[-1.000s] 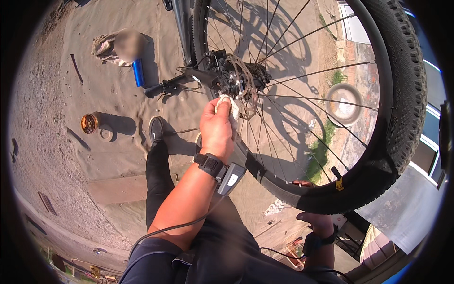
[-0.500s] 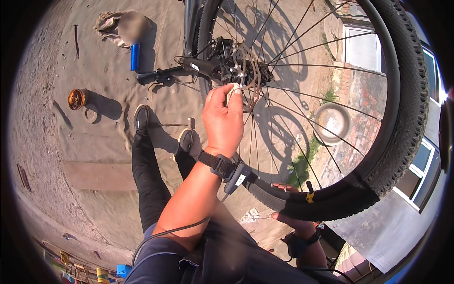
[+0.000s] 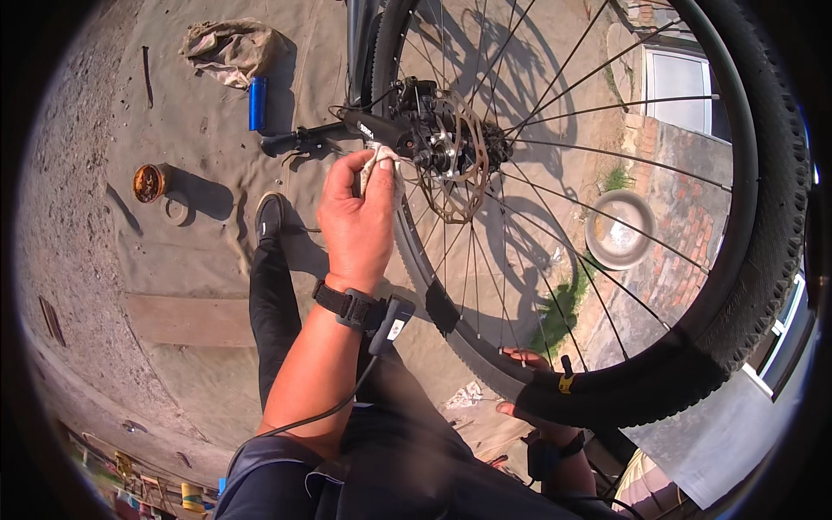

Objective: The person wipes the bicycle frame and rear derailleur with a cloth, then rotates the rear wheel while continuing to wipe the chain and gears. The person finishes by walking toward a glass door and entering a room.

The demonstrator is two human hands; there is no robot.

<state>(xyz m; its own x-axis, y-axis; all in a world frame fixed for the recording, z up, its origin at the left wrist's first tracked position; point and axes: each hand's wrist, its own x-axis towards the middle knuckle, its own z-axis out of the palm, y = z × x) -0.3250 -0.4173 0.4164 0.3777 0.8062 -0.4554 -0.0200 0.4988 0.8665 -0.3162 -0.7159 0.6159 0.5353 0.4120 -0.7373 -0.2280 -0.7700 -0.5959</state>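
Note:
My left hand (image 3: 355, 210) pinches a small crumpled white cloth (image 3: 383, 152) at the lower edge of the black frame end (image 3: 381, 130) beside the hub of a bicycle wheel. Just right of the cloth are a silver disc brake rotor (image 3: 474, 178) and a black caliper (image 3: 416, 95). The large knobby tyre (image 3: 756, 260) and spoked rim fill the right of the view. My right hand (image 3: 530, 403) grips the wheel at its bottom, fingertips showing inside the rim and thumb below the tyre, partly hidden by it.
A crumpled rag (image 3: 221, 52), a blue cylinder (image 3: 257, 104) and a rusty can (image 3: 149, 185) lie on the tan ground sheet (image 3: 173, 260) at left. A round metal basin (image 3: 620, 212) and a wall with windows (image 3: 680, 91) show behind the spokes. My dark-clad leg (image 3: 273, 321) stands below.
My left hand with the cloth has shifted left, away from the rotor toward the frame end. The wheel appears further right in the view. My right hand still holds the tyre.

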